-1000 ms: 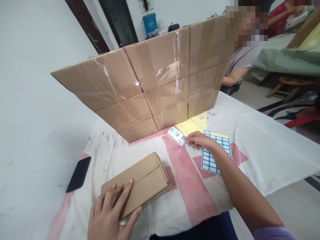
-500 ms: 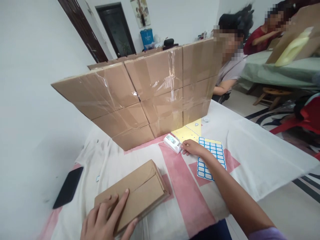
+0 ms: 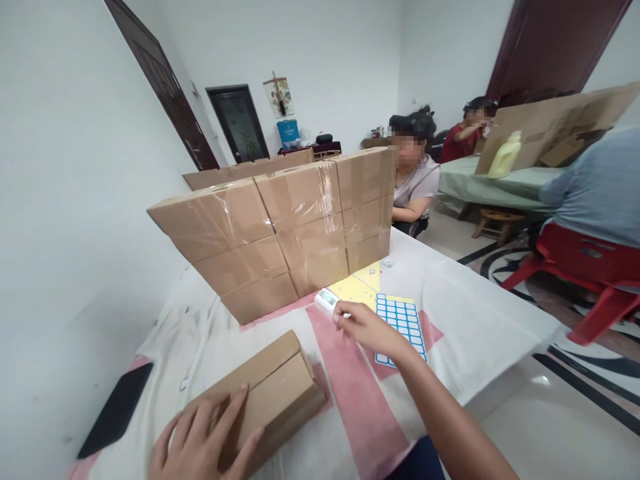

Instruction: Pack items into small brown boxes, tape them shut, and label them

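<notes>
A closed cardboard box point(image 3: 280, 380) lies at a slant on the cloth at the near middle. My left hand point(image 3: 200, 433) rests on its left end with fingers spread across the lid and the thumb by the near edge. Farther off sits a small white dispenser-like device point(image 3: 325, 301). My right hand point(image 3: 357, 323) is closed at its near end, thumb and fingers pinched together; what they pinch is too small to make out. Under the right forearm lies a sheet of blue-framed labels point(image 3: 400, 320), beside a yellow sheet point(image 3: 357, 287).
A wall of taped cardboard boxes point(image 3: 280, 233) stands across the far side of the table. At the left edge lies a dark flat phone-like object point(image 3: 117, 410). Another person point(image 3: 417, 187) sits beyond the boxes. A red chair point(image 3: 590, 260) stands at the right.
The view has tilted up and shifted, showing more of the room. My right hand now covers more of the white device's near end. My left hand stays on the box.
</notes>
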The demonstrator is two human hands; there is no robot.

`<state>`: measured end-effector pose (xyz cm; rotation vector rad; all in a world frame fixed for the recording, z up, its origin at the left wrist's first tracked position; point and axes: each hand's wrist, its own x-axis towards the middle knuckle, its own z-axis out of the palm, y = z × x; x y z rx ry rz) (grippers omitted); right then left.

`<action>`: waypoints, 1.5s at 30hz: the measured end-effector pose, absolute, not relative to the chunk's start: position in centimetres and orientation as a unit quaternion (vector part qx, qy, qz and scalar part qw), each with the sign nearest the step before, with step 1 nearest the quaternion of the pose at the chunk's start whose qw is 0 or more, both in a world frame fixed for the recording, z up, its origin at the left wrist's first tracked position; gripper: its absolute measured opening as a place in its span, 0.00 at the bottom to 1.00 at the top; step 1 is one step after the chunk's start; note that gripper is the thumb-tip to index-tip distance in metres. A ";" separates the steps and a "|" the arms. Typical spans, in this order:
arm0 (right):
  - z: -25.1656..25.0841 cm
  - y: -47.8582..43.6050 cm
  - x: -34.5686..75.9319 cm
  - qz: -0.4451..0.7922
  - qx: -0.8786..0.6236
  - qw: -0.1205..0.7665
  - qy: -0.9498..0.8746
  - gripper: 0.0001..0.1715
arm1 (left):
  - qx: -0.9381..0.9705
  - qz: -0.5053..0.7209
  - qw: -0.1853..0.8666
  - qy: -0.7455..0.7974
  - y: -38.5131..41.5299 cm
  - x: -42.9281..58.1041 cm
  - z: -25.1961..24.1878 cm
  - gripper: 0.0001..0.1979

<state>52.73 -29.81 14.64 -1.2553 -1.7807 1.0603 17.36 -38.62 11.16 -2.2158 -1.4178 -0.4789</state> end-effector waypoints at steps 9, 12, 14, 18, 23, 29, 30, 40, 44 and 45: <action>17.5 -39.6 45.4 0.158 -0.301 0.239 -0.909 0.06 | -0.849 -0.357 0.149 -0.359 -41.2 22.9 15.7 0.12; 16.7 -40.0 44.8 0.141 -0.297 0.233 -0.915 0.07 | -0.839 -0.385 0.110 -0.369 -42.1 23.7 15.6 0.08; 16.4 -39.9 44.7 0.169 -0.302 0.241 -0.906 0.09 | -0.837 -0.386 0.100 -0.375 -42.4 23.9 15.4 0.08; 16.1 -38.9 45.2 0.235 -0.334 0.319 -0.855 0.12 | -0.797 -0.435 0.145 -0.393 -42.6 23.4 14.8 0.09; 15.1 -34.8 44.8 0.123 -0.356 0.382 -0.844 0.28 | -0.711 -0.484 0.067 -0.505 -42.4 21.4 15.3 0.07; 12.0 -31.6 42.5 0.158 -0.316 0.348 -0.869 0.18 | -0.700 -0.356 -0.129 -0.605 -39.3 18.6 18.1 0.12; 11.6 -31.5 42.3 0.166 -0.322 0.348 -0.865 0.18 | -0.703 -0.330 -0.165 -0.608 -38.6 18.1 18.5 0.14; 11.5 -31.1 42.0 0.249 -0.339 0.342 -0.840 0.16 | -0.733 -0.153 -0.359 -0.557 -34.1 17.6 18.5 0.15; 11.2 -31.1 42.0 0.259 -0.337 0.352 -0.834 0.15 | -0.750 -0.148 -0.340 -0.548 -33.5 18.1 17.8 0.12; 11.1 -31.1 42.0 0.260 -0.336 0.353 -0.834 0.15 | -0.752 -0.144 -0.335 -0.548 -33.4 18.2 17.7 0.11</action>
